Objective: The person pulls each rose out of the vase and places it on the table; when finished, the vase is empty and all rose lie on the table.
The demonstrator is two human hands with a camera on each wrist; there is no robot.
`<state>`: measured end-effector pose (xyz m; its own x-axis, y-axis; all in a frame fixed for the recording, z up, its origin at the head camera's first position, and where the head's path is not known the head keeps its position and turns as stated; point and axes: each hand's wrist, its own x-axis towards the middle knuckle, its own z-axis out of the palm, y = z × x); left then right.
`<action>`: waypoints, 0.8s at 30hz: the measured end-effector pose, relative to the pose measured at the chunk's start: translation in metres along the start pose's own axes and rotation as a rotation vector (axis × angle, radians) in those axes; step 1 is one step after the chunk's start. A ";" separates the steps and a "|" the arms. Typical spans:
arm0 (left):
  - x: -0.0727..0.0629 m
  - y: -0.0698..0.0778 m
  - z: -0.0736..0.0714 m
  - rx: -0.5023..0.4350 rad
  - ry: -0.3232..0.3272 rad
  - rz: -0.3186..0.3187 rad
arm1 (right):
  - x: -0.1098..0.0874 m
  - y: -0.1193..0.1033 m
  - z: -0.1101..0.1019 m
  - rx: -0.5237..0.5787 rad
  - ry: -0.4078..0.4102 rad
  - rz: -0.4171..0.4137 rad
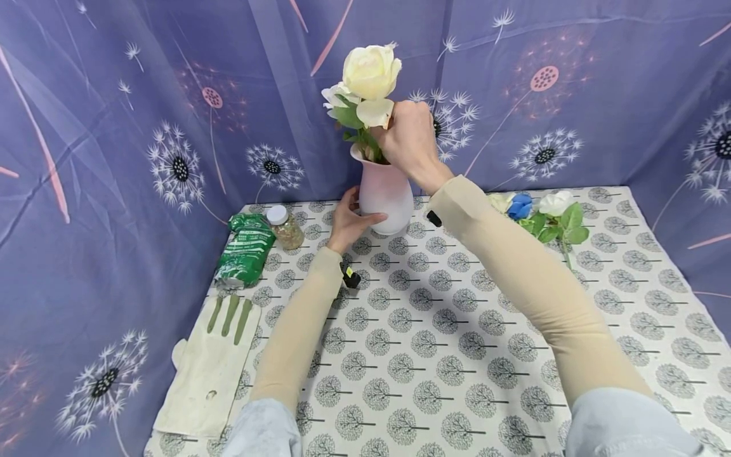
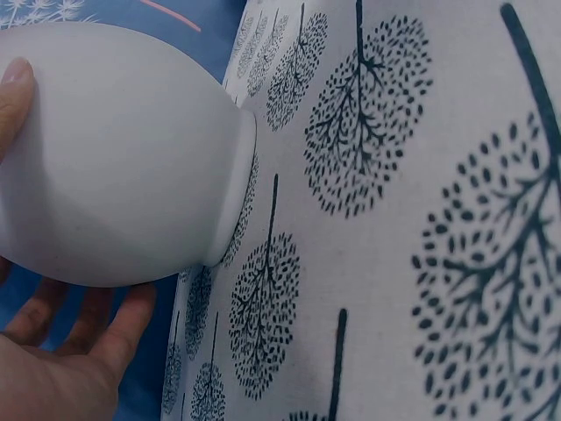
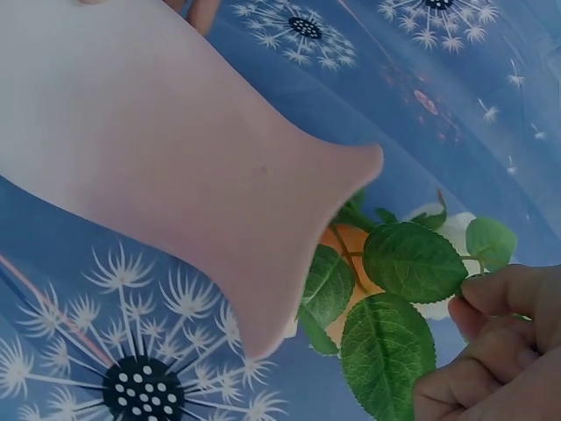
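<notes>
A pink-to-white vase (image 1: 387, 197) stands upright on the cloth near the back curtain. My left hand (image 1: 349, 225) holds its lower body, thumb across the front and fingers round the far side, as the left wrist view also shows on the vase (image 2: 123, 158). Out of its mouth rise a cream rose (image 1: 371, 71) and a white bloom (image 1: 337, 96). Just above the rim, my right hand (image 1: 412, 136) has curled fingers among the stems. In the right wrist view, its thumb and forefinger pinch a rose sprig beside green leaves (image 3: 414, 261); an orange patch shows behind them.
On the right lie blue (image 1: 520, 206) and white roses (image 1: 556, 203) with leaves. To the left are a white-lidded jar (image 1: 287, 230), a green packet (image 1: 245, 251), and a cream cloth (image 1: 208, 368) bearing green finger-like strips. Purple dandelion curtains (image 1: 320, 38) enclose the table.
</notes>
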<state>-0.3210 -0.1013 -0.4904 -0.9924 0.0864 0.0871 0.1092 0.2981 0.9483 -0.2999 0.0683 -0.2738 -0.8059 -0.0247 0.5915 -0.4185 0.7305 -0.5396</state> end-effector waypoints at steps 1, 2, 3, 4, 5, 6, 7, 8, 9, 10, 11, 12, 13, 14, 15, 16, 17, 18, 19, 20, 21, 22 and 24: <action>0.000 0.000 0.000 -0.001 0.000 0.001 | 0.001 0.000 -0.001 -0.001 0.001 -0.003; 0.000 -0.001 0.000 0.002 0.000 0.001 | 0.002 -0.001 -0.002 0.000 0.002 -0.006; 0.000 -0.001 0.000 0.002 -0.001 0.002 | 0.003 -0.002 -0.004 0.001 0.000 -0.009; 0.000 -0.001 0.000 0.001 -0.002 0.003 | 0.003 -0.002 -0.005 -0.002 -0.002 -0.016; 0.001 -0.001 0.000 0.001 -0.002 0.004 | 0.004 -0.003 -0.006 -0.005 -0.005 -0.019; 0.001 -0.001 0.000 0.000 -0.002 0.005 | 0.005 -0.004 -0.008 -0.004 -0.008 -0.020; 0.001 -0.001 0.000 -0.002 -0.002 0.005 | 0.006 -0.004 -0.009 -0.003 -0.010 -0.023; 0.001 -0.001 0.000 -0.006 -0.003 0.005 | 0.006 -0.005 -0.011 0.000 -0.014 -0.021; 0.001 -0.001 0.000 -0.011 -0.004 0.005 | 0.007 -0.006 -0.012 0.003 -0.017 -0.020; 0.001 -0.001 0.000 -0.012 -0.004 0.003 | 0.008 -0.006 -0.013 0.005 -0.018 -0.019; 0.002 -0.001 0.000 -0.014 -0.005 0.002 | 0.008 -0.007 -0.015 0.010 -0.019 -0.018; 0.002 -0.001 0.000 -0.016 -0.006 0.001 | 0.009 -0.007 -0.016 0.012 -0.019 -0.017; 0.002 -0.001 0.000 -0.016 -0.006 -0.001 | 0.010 -0.008 -0.017 0.016 -0.021 -0.014; 0.002 -0.001 0.000 -0.016 -0.007 -0.004 | 0.010 -0.009 -0.018 0.019 -0.022 -0.012; 0.002 -0.001 -0.001 -0.015 -0.006 -0.006 | 0.011 -0.009 -0.018 0.018 -0.019 -0.011; 0.002 -0.002 -0.001 -0.015 -0.006 -0.009 | 0.011 -0.010 -0.019 0.019 -0.018 -0.010; 0.002 -0.002 -0.002 -0.015 -0.006 -0.011 | 0.012 -0.010 -0.020 0.020 -0.015 -0.007; 0.002 -0.003 -0.002 -0.012 -0.005 -0.015 | 0.012 -0.011 -0.021 0.021 -0.012 -0.005; 0.002 -0.003 -0.003 -0.009 -0.005 -0.019 | 0.013 -0.012 -0.022 0.023 -0.007 -0.001; 0.001 -0.003 -0.004 -0.006 -0.005 -0.022 | 0.013 -0.012 -0.022 0.027 0.000 -0.001; 0.001 -0.004 -0.004 -0.001 -0.005 -0.026 | 0.014 -0.013 -0.023 0.029 0.006 -0.001; 0.001 -0.004 -0.005 0.004 -0.004 -0.028 | 0.014 -0.013 -0.024 0.032 0.011 -0.003; 0.001 -0.004 -0.006 0.012 -0.001 -0.032 | 0.015 -0.015 -0.025 0.037 0.022 -0.005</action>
<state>-0.3224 -0.1081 -0.4923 -0.9954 0.0778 0.0567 0.0783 0.3117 0.9470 -0.2952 0.0745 -0.2419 -0.7947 -0.0134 0.6069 -0.4381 0.7047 -0.5581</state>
